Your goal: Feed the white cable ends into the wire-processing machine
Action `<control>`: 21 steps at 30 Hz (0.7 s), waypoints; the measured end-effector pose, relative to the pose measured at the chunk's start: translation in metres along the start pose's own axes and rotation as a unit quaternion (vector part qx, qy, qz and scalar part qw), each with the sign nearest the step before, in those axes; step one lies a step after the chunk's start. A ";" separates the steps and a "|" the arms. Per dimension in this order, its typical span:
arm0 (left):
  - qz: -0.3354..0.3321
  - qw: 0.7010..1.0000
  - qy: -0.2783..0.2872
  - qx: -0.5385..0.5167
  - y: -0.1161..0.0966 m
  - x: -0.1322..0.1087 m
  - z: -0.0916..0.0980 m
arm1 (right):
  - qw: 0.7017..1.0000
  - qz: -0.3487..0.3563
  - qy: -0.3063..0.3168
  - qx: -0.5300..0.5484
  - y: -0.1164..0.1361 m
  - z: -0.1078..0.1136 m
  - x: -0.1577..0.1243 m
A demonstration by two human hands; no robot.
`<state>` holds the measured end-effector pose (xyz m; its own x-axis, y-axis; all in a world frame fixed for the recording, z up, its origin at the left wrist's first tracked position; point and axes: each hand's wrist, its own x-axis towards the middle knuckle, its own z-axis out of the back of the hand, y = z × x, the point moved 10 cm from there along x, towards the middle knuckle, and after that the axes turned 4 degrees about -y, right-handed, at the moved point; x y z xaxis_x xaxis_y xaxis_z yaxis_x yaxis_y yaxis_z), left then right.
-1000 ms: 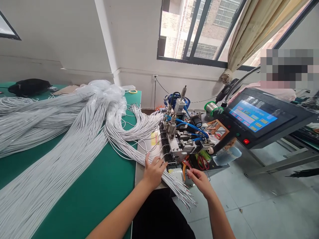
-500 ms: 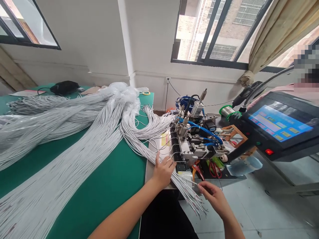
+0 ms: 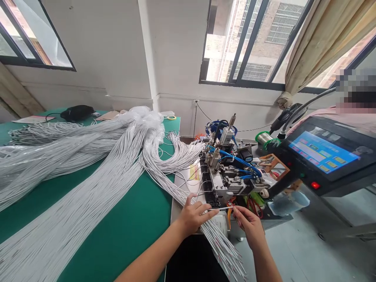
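Observation:
A single white wire (image 3: pixel 225 208) stretches nearly level between my two hands. My right hand (image 3: pixel 249 225) pinches its end between thumb and fingertips. At the other end, the forefinger of my left hand (image 3: pixel 194 214) presses on the wire; the left thumb is hidden. The other left fingers lie across a thick bundle of white wires (image 3: pixel 221 241), whose reddish-marked ends fan out below, toward me. Just beyond the hands stands a bench machine (image 3: pixel 225 172) with metal cylinders and blue air tubes. Several wires run into its near-left edge.
Long bundles of white wire (image 3: pixel 88 192), partly wrapped in clear plastic (image 3: pixel 147 115), cover much of the green table (image 3: pixel 123 219). A control screen (image 3: pixel 323 150) stands at the right, with a person behind it. A solder-like wire spool (image 3: pixel 266 138) and a clear blue container (image 3: pixel 289 203) are near the machine.
My right hand has moved up with the wire end, lifting the wire off the bundle toward the machine's front. My left hand has shifted slightly down, its forefinger now stretched to the wire.

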<state>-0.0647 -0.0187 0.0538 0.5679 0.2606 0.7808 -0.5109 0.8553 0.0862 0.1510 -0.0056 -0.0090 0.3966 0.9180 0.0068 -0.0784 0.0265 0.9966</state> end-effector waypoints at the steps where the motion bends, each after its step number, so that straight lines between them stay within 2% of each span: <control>1: -0.003 1.000 -0.005 -0.001 0.000 0.000 0.001 | 1.000 -0.001 0.001 0.010 -0.001 -0.002 0.001; 9: 0.003 1.000 -0.004 0.003 -0.002 -0.002 -0.001 | 0.998 0.035 0.022 0.054 0.004 -0.022 0.004; 14: 0.016 1.000 -0.011 0.003 0.000 0.001 0.003 | 0.992 -0.013 0.061 0.107 -0.002 -0.037 0.010; 16: 0.036 0.999 -0.011 0.019 0.003 0.001 0.003 | 0.994 -0.011 0.086 0.058 -0.003 -0.042 0.014; 17: 0.047 0.998 -0.012 0.026 0.005 0.001 0.002 | 0.996 0.011 0.091 0.009 0.001 -0.042 0.016; 19: 0.071 0.997 -0.014 0.035 0.008 0.000 0.001 | 0.987 0.087 0.084 -0.108 0.013 -0.041 0.018; 21: 0.093 0.995 -0.017 0.040 0.011 -0.001 -0.001 | 0.964 0.157 0.078 -0.199 0.026 -0.042 0.017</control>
<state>-0.0709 -0.0091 0.0535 0.4374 0.3942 0.8083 -0.6549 0.7556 -0.0141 0.1169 0.0271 0.0140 0.1560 0.9529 0.2601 -0.5295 -0.1416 0.8364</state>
